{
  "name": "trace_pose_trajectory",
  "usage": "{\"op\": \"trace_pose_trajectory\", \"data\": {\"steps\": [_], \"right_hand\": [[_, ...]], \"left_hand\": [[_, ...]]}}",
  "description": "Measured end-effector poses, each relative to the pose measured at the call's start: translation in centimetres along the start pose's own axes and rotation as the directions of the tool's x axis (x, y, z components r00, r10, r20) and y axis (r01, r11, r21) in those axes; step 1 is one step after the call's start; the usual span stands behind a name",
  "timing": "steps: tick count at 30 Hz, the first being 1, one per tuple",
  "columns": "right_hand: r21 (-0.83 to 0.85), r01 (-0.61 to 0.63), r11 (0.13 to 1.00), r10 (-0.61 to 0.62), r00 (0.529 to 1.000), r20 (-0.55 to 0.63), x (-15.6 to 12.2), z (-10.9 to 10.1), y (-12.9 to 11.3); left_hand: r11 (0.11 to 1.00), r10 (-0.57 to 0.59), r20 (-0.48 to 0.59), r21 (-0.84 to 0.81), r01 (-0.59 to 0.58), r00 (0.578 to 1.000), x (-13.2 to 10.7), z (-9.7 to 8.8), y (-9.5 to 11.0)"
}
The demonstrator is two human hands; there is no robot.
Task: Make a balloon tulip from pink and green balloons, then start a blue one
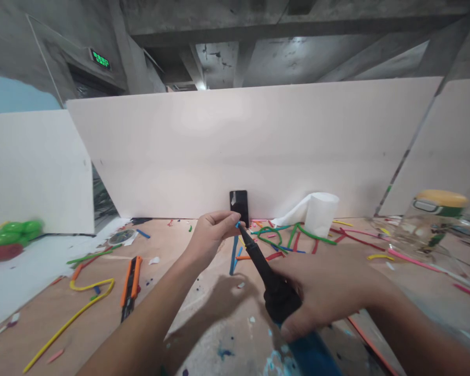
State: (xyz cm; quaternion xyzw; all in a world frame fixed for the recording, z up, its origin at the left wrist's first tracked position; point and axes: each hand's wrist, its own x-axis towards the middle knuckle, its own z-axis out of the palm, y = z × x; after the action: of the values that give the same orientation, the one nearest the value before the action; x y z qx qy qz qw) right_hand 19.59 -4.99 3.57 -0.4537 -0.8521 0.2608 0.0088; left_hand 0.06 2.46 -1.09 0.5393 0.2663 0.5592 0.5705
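My left hand [211, 235] pinches the open end of a long blue balloon [233, 256], which hangs down toward the table. My right hand [321, 292] is wrapped round a black and blue balloon pump [276, 295]. The pump's thin black nozzle [253, 250] points up and left, and its tip meets the balloon's mouth at my left fingertips. Both hands hover above a wooden table [172, 292] stained with paint.
An orange utility knife [131, 282] and a yellow balloon [82, 300] lie at the left. Green, red and pink balloons [293, 235] lie tangled near a paper roll [317, 211]. A black phone [239, 204] leans on the white partition. A yellow-lidded jar [431, 219] stands at the right.
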Motion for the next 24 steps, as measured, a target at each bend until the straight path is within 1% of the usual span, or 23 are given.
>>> {"op": "trace_pose_trajectory", "data": {"steps": [4, 7, 11, 18, 21, 24], "right_hand": [[-0.008, -0.011, 1.0, 0.011, 1.0, -0.008, 0.1, -0.1, -0.2], [-0.009, -0.027, 1.0, 0.027, 1.0, 0.01, -0.1, -0.4, -0.8], [-0.024, -0.044, 0.999, 0.045, 0.998, 0.031, -0.3, -0.7, -1.2], [-0.047, 0.027, 0.999, -0.029, 0.999, -0.04, 0.3, 0.1, 0.0], [0.003, 0.038, 0.999, -0.038, 0.998, -0.055, 0.5, 0.2, 0.2], [0.036, 0.065, 0.997, -0.063, 0.996, -0.057, 0.8, 0.6, 0.1]], "left_hand": [[1.0, 0.009, 0.005, -0.001, -0.009, 1.0, 0.0, 0.0, 0.1], [1.0, 0.01, -0.001, 0.003, -0.01, 1.0, 0.1, 0.0, 0.1], [0.996, 0.031, -0.02, 0.08, -0.03, 0.999, 0.0, -0.1, 0.2], [0.948, 0.126, -0.061, 0.3, -0.103, 0.99, -0.9, 0.7, 1.5], [0.936, 0.162, -0.061, 0.325, -0.134, 0.985, -1.2, 1.1, 1.7], [0.942, 0.156, -0.07, 0.312, -0.127, 0.985, -1.2, 1.3, 1.6]]}}
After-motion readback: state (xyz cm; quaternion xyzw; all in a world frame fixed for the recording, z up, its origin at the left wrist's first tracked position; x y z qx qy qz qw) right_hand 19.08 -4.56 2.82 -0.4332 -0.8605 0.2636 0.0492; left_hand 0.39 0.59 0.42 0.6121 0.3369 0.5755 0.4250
